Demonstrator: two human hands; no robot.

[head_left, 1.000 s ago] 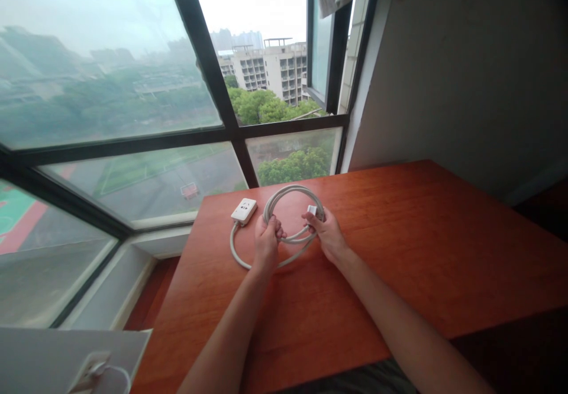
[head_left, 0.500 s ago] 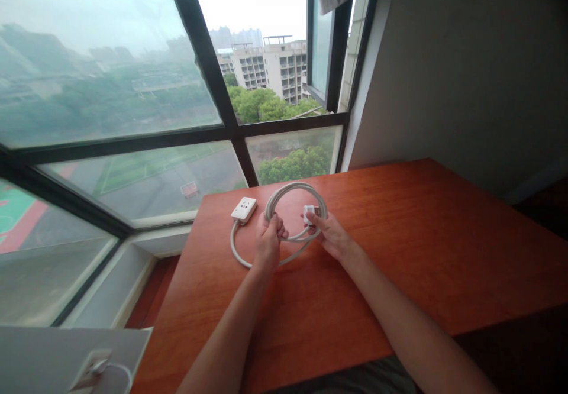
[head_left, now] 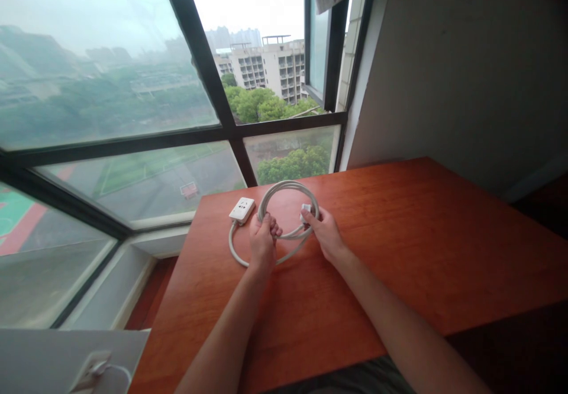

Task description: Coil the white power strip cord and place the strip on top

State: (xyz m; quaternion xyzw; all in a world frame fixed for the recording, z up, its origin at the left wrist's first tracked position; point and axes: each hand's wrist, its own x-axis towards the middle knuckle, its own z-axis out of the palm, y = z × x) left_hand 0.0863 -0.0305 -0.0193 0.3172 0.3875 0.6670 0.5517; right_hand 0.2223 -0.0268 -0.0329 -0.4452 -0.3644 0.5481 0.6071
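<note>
A white extension cord (head_left: 287,184) is wound into a round coil held up above the desk. My left hand (head_left: 264,237) is closed round the coil's left side. At the coil's right side, my right hand (head_left: 325,231) grips the white plug (head_left: 305,213), with the thumb pressed on it and the coil's strands beside it. One loose length of cord loops down from the coil and round to the left. It ends at the white socket block (head_left: 242,210), which lies on the desk with its socket holes facing up.
The reddish wooden desk (head_left: 421,234) stands against a window with dark frames (head_left: 177,140). A grey wall (head_left: 444,74) rises on the right. At lower left, a wall outlet (head_left: 91,371) has a white plug and cable in it.
Both hands and the coil have shifted slightly left. My right thumb and fingers have moved over the plug, so less of it shows. The socket block stays on the desk.
</note>
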